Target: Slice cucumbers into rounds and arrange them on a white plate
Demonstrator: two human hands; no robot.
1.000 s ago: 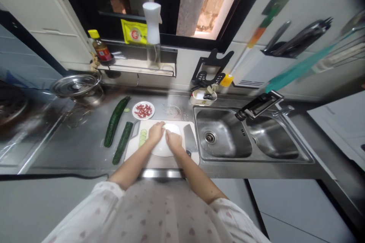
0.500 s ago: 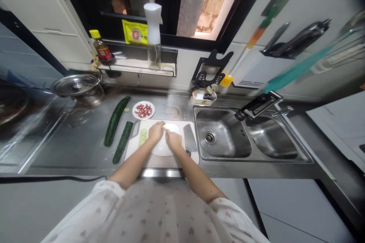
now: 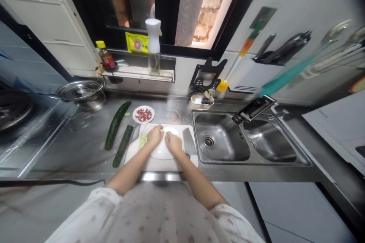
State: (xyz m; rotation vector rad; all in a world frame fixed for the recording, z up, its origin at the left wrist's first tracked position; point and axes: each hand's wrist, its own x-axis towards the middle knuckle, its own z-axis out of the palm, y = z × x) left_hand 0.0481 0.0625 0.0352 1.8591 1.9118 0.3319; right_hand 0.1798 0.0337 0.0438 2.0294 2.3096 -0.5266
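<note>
Both my hands meet over a white plate [image 3: 161,152] lying on the white cutting board [image 3: 151,164]. My left hand [image 3: 154,136] and my right hand [image 3: 173,143] are closed in a pinch on pale cucumber slices [image 3: 165,130] at the plate's far edge. Several more cucumber slices [image 3: 142,139] lie in a row on the board to the left of my left hand. A cleaver [image 3: 189,141] rests on the board to the right of my right hand.
A whole cucumber [image 3: 116,124] and a cut half [image 3: 123,145] lie left of the board. A small plate of red chilli pieces [image 3: 143,114] sits behind it. A lidded pot [image 3: 81,93] is at far left, a double sink [image 3: 225,142] with a tap [image 3: 253,108] at right.
My hands stay pinched together over the plate. The head camera has tilted up a little, so everything sits slightly lower in view.
</note>
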